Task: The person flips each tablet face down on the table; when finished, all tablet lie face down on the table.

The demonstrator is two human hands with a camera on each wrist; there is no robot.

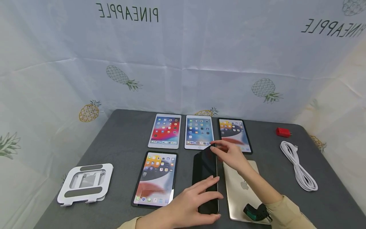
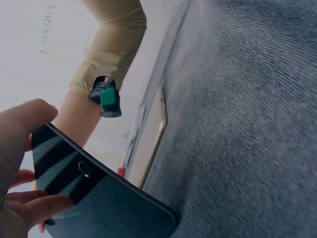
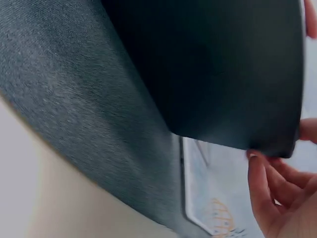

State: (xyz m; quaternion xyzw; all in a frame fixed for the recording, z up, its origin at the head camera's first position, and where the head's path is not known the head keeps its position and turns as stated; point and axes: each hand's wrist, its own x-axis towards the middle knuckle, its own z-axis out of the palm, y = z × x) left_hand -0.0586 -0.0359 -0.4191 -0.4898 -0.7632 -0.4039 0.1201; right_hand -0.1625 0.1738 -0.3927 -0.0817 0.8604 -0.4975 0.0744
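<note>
A black tablet (image 1: 204, 168) is tilted up from the table, its dark face toward the left. My right hand (image 1: 230, 156) pinches its far upper corner between thumb and fingers, which the right wrist view shows with the fingers (image 3: 280, 181) at that corner. My left hand (image 1: 194, 202) holds its near part, fingertips along the raised edge and thumb at the near end. In the left wrist view the tablet (image 2: 114, 198) shows a small ring on its face. Just right of it, partly under my right forearm, lies a gold tablet (image 1: 243, 184), back up.
Left of the hands lies a lit tablet (image 1: 155, 178); farther back are two white-framed tablets (image 1: 164, 131) (image 1: 199, 132) and a black-framed one (image 1: 235, 133). A white folding stand (image 1: 85, 183) lies far left. At right are a red plug (image 1: 283, 132) and coiled white cable (image 1: 298, 165).
</note>
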